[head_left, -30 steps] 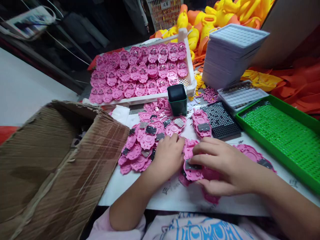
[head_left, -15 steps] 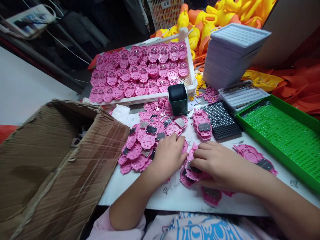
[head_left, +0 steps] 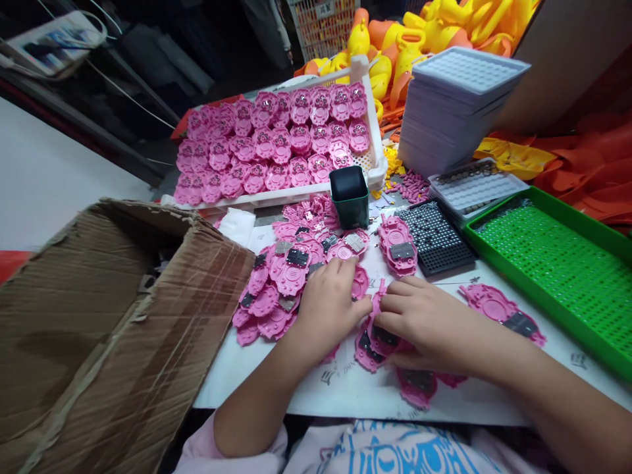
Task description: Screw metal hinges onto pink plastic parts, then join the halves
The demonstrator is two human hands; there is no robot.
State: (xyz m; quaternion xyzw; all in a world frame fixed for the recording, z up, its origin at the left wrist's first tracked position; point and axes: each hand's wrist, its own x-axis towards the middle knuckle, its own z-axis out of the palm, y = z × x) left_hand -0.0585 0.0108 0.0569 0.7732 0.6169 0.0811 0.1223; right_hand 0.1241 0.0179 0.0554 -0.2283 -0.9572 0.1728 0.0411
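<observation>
My right hand (head_left: pixel 419 322) curls its fingers over a pink plastic toy casing (head_left: pixel 379 336) with a dark plate in it, above other pink casings on the table. My left hand (head_left: pixel 330 299), palm down, is at the right edge of a pile of pink casings (head_left: pixel 289 266), its thumb spread toward the held casing. A pink casing (head_left: pixel 361 282) shows just past its fingers; whether they touch it is hidden. Below my right hand is a casing with a dark plate (head_left: pixel 419 385). Another casing (head_left: pixel 494 306) lies right of my right wrist.
An open cardboard box (head_left: pixel 197 289) stands at the left. Behind the pile are a dark green cup (head_left: pixel 350 207) and a white crate (head_left: pixel 378 158) of pink casings. At the right are a black grid tray (head_left: pixel 439 237), stacked white trays (head_left: pixel 444 118) and a green tray (head_left: pixel 567 270).
My left hand has drawn back slightly, its fingers bending more and uncovering the casing beyond them. My right hand stays nearly in place with its casing. The whole view shifts slightly.
</observation>
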